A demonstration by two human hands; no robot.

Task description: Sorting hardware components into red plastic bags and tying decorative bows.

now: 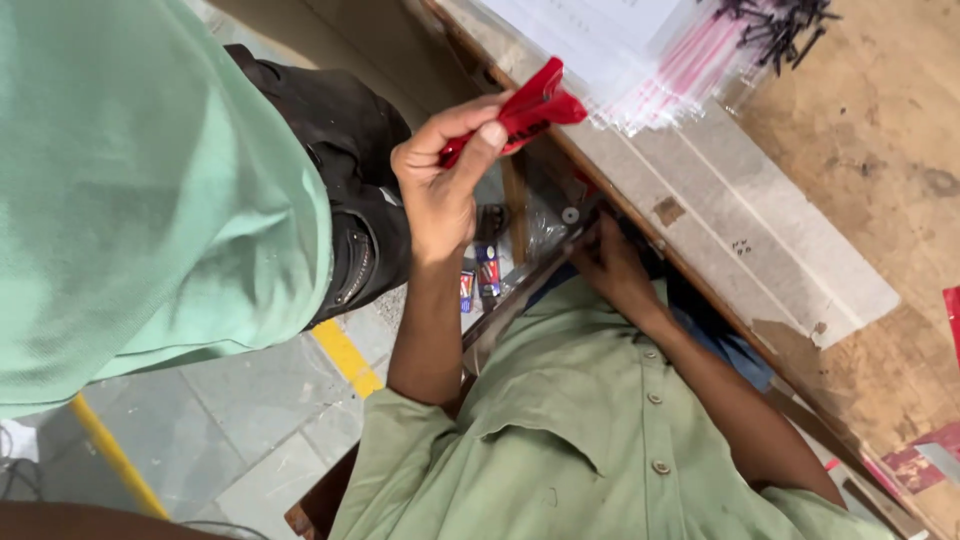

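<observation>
Your left hand (440,185), frame centre: fingers pinch red packet (525,108), lifted clear of table (800,240). Your right hand (615,262) under table edge, fingers' state unclear. Clear bags (650,60) still stacked upper right.

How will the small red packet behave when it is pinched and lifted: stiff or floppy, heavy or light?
Probably floppy: the red packet creases and bends where the left hand pinches it. Likely light, since the thumb and fingertips alone hold it up. Its glossy surface may be a little slippery.
</observation>
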